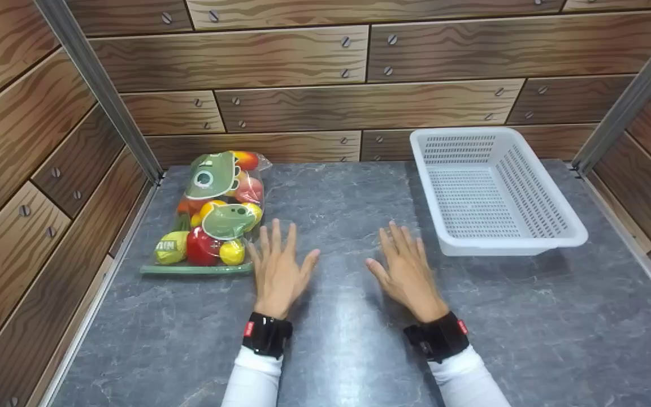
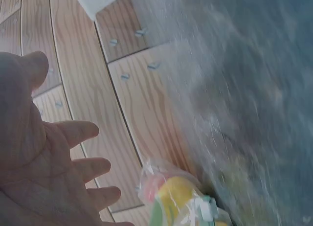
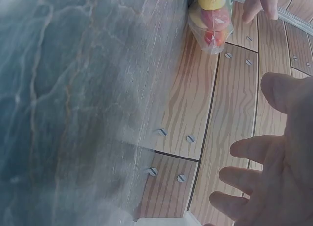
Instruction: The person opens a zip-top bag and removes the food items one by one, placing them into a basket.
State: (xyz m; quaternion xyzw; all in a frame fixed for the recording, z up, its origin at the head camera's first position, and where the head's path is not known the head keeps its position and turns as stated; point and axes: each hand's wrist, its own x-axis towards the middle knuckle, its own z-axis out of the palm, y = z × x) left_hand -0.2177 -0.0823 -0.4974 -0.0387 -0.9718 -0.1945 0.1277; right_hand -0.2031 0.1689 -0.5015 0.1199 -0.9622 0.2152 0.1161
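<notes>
My left hand [image 1: 278, 275] is held palm down over the grey marbled table, fingers straight and spread, with nothing in it. Just left of it lies a clear zip bag [image 1: 226, 220] of colourful toy fruits and vegetables, with green cartoon shapes printed on it. A red round piece [image 1: 202, 247] and a yellow one [image 1: 231, 252] show through the plastic. My right hand [image 1: 409, 277], likewise palm down with straight fingers, holds nothing. To its right stands a white plastic basket [image 1: 444, 247] with slotted walls. The left wrist view also shows part of the bag [image 2: 176, 194].
Wood-plank-patterned panels [image 1: 291, 107] wall the back and both sides of the table [image 1: 337, 192]. Grey metal posts [image 1: 105, 90] stand at the back corners. The basket sits against the back right, the bag toward the back left.
</notes>
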